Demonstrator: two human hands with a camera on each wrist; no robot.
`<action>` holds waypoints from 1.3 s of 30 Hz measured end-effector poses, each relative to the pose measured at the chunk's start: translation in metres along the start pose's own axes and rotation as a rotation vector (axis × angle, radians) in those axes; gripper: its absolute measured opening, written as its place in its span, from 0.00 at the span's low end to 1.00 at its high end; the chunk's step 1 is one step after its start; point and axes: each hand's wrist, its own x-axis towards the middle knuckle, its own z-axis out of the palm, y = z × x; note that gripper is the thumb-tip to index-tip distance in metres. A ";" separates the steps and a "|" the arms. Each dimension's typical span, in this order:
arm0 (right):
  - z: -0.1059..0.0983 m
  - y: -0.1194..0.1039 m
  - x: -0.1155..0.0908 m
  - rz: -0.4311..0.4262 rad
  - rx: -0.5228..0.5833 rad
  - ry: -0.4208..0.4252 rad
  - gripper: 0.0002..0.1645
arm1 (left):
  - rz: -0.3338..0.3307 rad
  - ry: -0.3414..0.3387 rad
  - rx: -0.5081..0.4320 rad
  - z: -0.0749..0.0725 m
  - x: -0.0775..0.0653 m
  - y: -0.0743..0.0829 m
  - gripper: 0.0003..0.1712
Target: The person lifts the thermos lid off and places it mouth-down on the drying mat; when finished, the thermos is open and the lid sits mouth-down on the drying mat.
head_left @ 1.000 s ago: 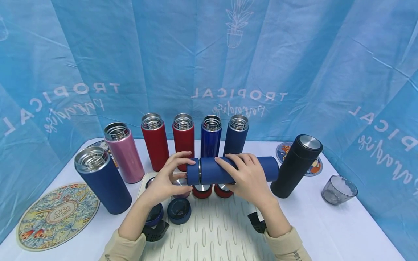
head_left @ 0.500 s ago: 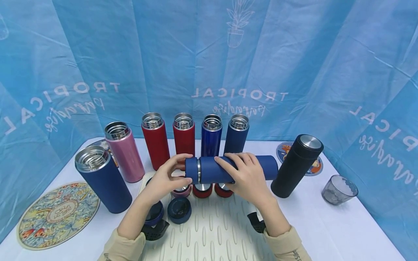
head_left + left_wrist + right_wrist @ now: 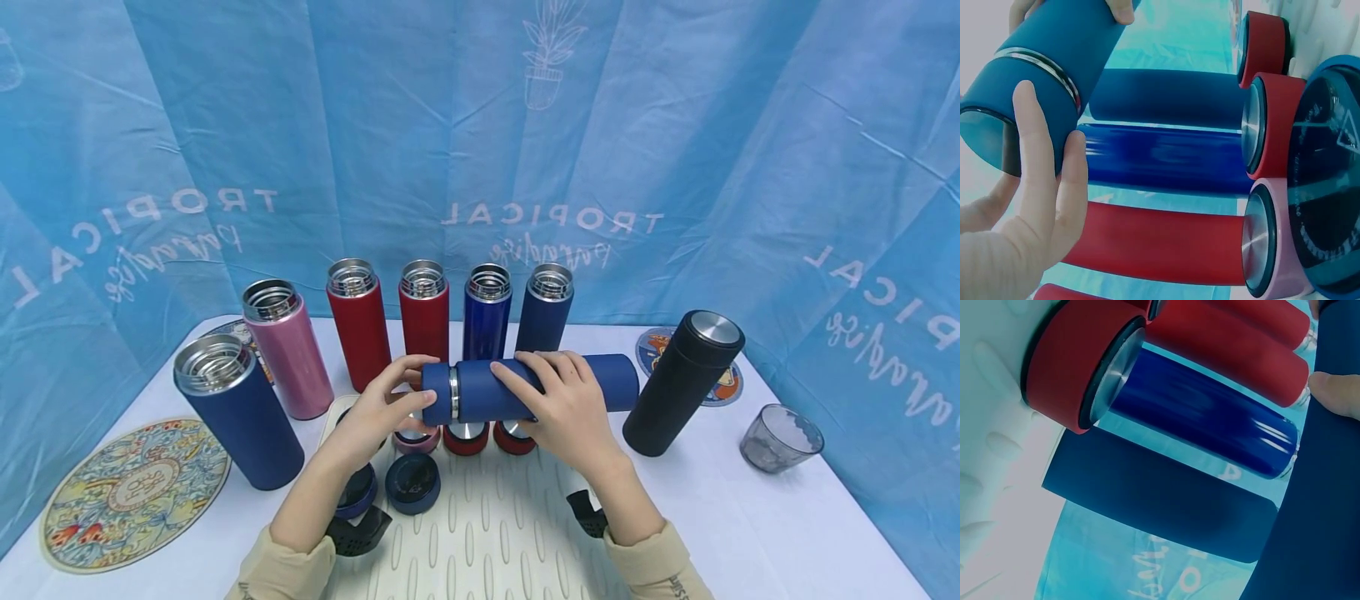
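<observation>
A dark blue thermos (image 3: 474,392) lies sideways in the air above the mat, its base to the right. My right hand (image 3: 573,408) grips its body from above; a fingertip (image 3: 1338,394) shows along its side in the right wrist view. My left hand (image 3: 375,421) holds the blue lid (image 3: 437,379) at the left end between thumb and fingers. A silver band (image 3: 1041,65) shows between lid and body. Beneath the thermos, pink (image 3: 415,442) and red lids (image 3: 465,439) rest on the mat, with a dark blue lid (image 3: 412,483) nearer.
Uncapped thermoses in red (image 3: 358,337), bright blue (image 3: 486,321) and navy (image 3: 545,312) stand behind. To the left are a pink one (image 3: 288,354) and a wide navy one (image 3: 238,417). On the right stand a capped black thermos (image 3: 678,387) and a glass cup (image 3: 780,440). A cream mat (image 3: 480,558) lies in front.
The lid has shifted slightly left, and the silver band between it and the body looks wider. My left thumb and fingers have changed their place on the lid. The right hand keeps its hold.
</observation>
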 end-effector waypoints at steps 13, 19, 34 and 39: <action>0.003 0.003 -0.003 0.032 -0.028 0.073 0.52 | -0.084 0.060 -0.051 -0.005 -0.001 0.002 0.25; 0.009 0.009 -0.005 0.229 0.103 0.156 0.52 | -0.081 0.054 -0.049 -0.006 -0.002 0.003 0.26; 0.029 0.042 -0.016 0.947 0.645 0.409 0.48 | -0.048 -0.037 -0.013 -0.008 -0.002 0.002 0.26; 0.043 0.057 -0.014 1.181 0.762 0.422 0.49 | -0.031 -0.049 0.005 -0.008 -0.001 0.002 0.26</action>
